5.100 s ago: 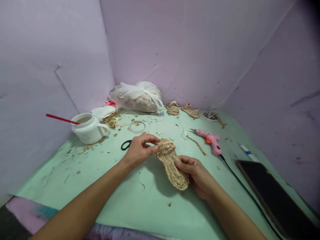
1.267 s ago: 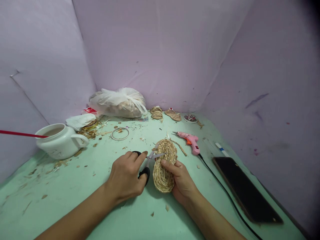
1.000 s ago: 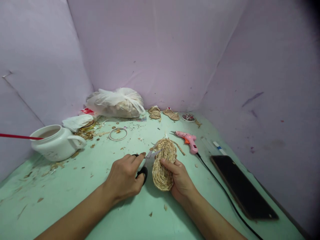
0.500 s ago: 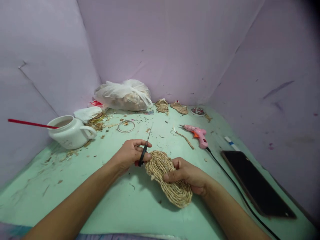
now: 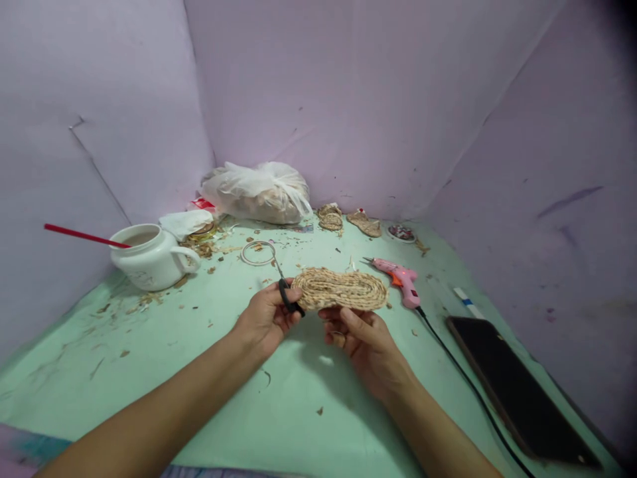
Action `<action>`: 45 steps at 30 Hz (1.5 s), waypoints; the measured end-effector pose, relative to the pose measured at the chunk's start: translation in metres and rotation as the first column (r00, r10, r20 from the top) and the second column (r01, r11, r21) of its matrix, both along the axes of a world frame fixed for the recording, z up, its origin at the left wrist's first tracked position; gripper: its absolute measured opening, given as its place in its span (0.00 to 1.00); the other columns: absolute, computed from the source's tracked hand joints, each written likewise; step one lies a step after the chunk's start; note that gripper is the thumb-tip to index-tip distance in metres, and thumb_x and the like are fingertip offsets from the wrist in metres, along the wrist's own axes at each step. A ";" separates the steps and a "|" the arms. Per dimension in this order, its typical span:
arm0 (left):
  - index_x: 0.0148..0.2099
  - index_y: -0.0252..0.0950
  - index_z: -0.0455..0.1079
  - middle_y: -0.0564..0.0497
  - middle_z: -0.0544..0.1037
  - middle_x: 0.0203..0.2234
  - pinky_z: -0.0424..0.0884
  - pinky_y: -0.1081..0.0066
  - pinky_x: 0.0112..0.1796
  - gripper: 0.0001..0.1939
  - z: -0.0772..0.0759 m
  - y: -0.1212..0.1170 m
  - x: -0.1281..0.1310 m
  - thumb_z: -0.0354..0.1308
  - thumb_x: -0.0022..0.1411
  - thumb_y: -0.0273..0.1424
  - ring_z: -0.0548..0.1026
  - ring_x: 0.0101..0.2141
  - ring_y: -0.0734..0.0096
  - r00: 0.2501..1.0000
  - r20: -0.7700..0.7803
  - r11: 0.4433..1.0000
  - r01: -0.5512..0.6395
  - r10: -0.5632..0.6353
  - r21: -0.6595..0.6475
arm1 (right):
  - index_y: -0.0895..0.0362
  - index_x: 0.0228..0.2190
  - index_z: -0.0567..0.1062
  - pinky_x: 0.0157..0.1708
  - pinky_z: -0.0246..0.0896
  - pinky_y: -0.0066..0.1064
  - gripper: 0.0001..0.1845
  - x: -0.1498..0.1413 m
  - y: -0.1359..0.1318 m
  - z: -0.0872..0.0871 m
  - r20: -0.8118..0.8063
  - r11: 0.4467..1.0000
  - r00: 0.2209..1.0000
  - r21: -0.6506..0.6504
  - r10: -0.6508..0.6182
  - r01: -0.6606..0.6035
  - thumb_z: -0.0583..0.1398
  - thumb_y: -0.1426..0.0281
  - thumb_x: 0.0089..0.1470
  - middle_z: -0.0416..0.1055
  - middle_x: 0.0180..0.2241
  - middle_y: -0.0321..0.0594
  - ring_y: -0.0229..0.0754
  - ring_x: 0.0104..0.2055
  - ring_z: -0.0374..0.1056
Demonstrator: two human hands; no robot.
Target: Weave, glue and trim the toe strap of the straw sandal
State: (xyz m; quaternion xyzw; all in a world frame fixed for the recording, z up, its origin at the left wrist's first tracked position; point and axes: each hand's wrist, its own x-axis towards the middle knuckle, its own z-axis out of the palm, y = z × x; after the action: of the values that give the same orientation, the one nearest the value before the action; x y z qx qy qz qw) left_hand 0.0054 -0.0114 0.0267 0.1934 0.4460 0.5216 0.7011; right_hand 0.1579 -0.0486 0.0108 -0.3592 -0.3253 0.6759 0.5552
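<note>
An oval sole of coiled straw braid (image 5: 343, 289) is held above the table, lying nearly level from left to right. My left hand (image 5: 263, 318) is closed on its left end, thumb on top. The same hand has black-handled scissors (image 5: 286, 295) hooked on its fingers, blades pointing away toward the back. My right hand (image 5: 372, 345) grips the near edge of the sole, its thumb at the rim and its fingers curled below; their exact contact is partly hidden.
A pink glue gun (image 5: 403, 279) with a black cord lies right of the sole, near a phone (image 5: 522, 392). To the left stands a white mug (image 5: 149, 262) with a red stick. A tape ring (image 5: 257, 253), straw slippers (image 5: 365, 224) and a stuffed plastic bag (image 5: 259, 192) lie farther back.
The sole has turned from slanting to nearly level and moved up, away from me. My right hand has shifted from across its face to its near edge. The scissors have tilted left.
</note>
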 end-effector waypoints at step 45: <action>0.57 0.29 0.58 0.41 0.76 0.34 0.68 0.58 0.31 0.27 0.011 -0.031 0.003 0.44 0.53 0.28 0.75 0.32 0.52 -0.407 -0.865 0.501 0.836 0.293 -0.223 | 0.61 0.18 0.76 0.19 0.51 0.26 0.12 0.010 0.007 0.002 0.328 0.849 0.802 0.003 -0.499 0.528 0.65 0.63 0.37 0.72 0.18 0.35 0.36 0.21 0.65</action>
State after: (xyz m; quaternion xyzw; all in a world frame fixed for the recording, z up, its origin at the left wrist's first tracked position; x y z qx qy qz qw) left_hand 0.0082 -0.0429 0.0378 0.8868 0.4599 -0.0119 0.0443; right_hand 0.1677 -0.0420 0.0125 -0.5616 -0.2705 0.4472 0.6415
